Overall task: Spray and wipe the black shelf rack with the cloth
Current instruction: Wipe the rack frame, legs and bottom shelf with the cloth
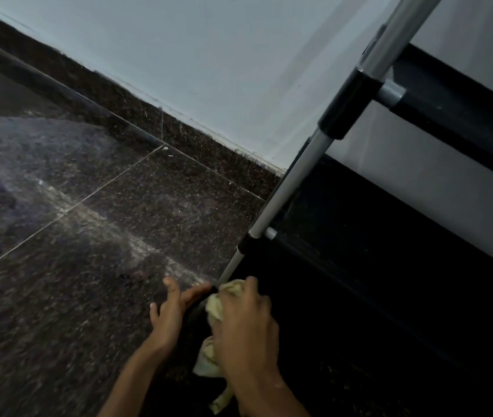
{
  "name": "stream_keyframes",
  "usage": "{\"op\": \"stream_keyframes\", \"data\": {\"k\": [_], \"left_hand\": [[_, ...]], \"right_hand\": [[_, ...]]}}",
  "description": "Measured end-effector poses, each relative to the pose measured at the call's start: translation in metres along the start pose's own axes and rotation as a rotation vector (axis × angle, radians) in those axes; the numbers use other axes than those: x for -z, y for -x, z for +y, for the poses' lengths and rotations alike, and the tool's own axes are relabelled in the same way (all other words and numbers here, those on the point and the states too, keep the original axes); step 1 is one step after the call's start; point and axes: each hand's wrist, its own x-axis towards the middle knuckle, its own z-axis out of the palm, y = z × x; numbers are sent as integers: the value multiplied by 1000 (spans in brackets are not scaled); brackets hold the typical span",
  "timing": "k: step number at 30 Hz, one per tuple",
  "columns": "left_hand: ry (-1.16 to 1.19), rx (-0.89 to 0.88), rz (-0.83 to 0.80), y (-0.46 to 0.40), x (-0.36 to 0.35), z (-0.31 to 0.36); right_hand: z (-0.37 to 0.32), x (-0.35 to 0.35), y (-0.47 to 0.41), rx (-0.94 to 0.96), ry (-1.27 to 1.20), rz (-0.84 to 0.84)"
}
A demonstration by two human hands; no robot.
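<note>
The black shelf rack point(359, 236) fills the right side, with a silver upright pole point(287, 188) and black connectors running down to the floor. My right hand point(248, 329) is closed on a pale yellow cloth point(213, 308) and presses it against the rack's bottom corner by the foot of the pole. My left hand point(170, 314) rests beside it with fingers spread, touching the black foot piece at the pole's base. No spray bottle is in view.
Dark speckled granite floor tiles point(89, 251) spread to the left, with pale streaks across them. A dark skirting strip point(179, 130) runs along the base of the white wall point(209, 55) behind the rack.
</note>
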Motion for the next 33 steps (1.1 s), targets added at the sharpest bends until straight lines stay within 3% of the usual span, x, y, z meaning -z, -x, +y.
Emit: {"op": "stream_keyframes", "data": {"k": [4,8,11,13,18,22,24,26,29,31,33], "left_hand": [[-122,-28,82,8,-6,5],[-143,-5,-3,10,1,6],[-183,-29,57,13,-2,9],[-189,-26,43,10,-3,7],[-130,-26,41,11,-5,7],[-179,-12,41,15,-4,12],[-191,-31,55,12,-5,9],[-186,-11,99,12,-9,11],[-250,2,137,8,-12,5],[-242,8,222,11,-14,11],[-179,-6,162,16,-14,17]], "right_hand": [[1,-15,-6,49,11,-45],[13,-14,-3,-167,30,-62],[25,-8,4,-295,54,-86],[26,-4,13,-257,42,-93],[5,-4,11,62,23,-11],[7,17,4,-77,7,5],[5,33,17,-44,-18,130],[-5,51,39,70,-72,428],[-24,62,55,236,-222,715],[-29,64,43,259,-166,813],[-29,60,23,167,-57,783]]}}
